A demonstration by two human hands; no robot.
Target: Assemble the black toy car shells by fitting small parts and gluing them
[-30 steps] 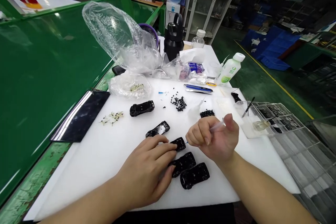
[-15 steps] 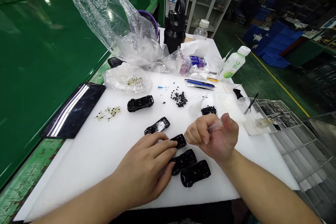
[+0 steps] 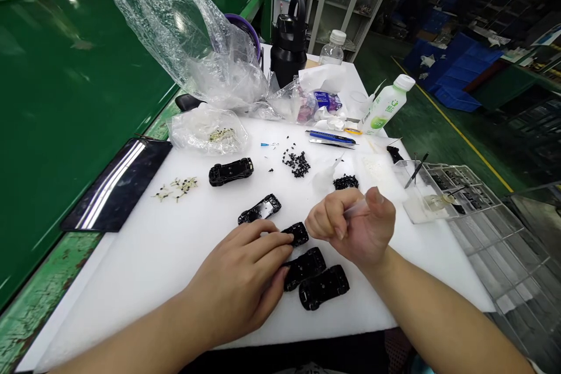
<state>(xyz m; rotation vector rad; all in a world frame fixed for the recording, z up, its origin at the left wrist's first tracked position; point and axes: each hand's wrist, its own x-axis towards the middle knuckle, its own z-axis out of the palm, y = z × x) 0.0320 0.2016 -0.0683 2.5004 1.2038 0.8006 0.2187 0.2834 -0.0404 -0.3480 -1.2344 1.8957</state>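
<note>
My left hand (image 3: 245,272) has its fingertips on a small black toy car chassis (image 3: 298,234), holding it down on the white foam sheet (image 3: 166,269); part of the chassis lies under the fingers. Curled just right of it, my right hand (image 3: 353,219) grips a slim translucent plastic tube (image 3: 356,208), mostly hidden in the fist. Below the held piece lie a second black chassis (image 3: 307,267) and a third chassis (image 3: 324,287), close together. Beyond my left fingers sits a black car part with a shiny middle (image 3: 262,209), and farther off another car chassis (image 3: 231,172).
Small black parts (image 3: 297,163) lie mid-sheet, with another black heap (image 3: 346,182) beyond my right hand. Cream-coloured bits (image 3: 177,188) are at left near a dark tablet-like panel (image 3: 116,184). A blue cutter (image 3: 331,138), plastic bag (image 3: 188,35), black bottle (image 3: 288,47) and clear divided tray (image 3: 495,234) surround.
The whole view has shifted slightly. Both hands and the car parts keep the same places relative to each other.
</note>
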